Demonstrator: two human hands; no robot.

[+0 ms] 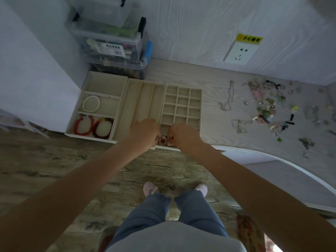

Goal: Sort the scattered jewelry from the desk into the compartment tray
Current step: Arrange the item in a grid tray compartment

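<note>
Three beige trays stand side by side at centre left on the tabletop (209, 106): left tray (101, 106) holds one pearl bracelet (91, 104), one red bracelet (84, 125), one dark red bracelet (103, 128); middle tray (134, 100) has long slots; grid tray (181, 104) has small compartments; left hand (145, 131) and right hand (181, 134), fingers curled, pinch a red-and-white flower piece (163, 140) at the grid tray's near-left corner; scattered jewelry (269, 110) lies at right; stacked clear bins (112, 42) stand behind the trays.

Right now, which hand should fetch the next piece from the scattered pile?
Right hand, probably: the scattered jewelry lies on its side of the grid tray. The left hand would have to cross over.
</note>
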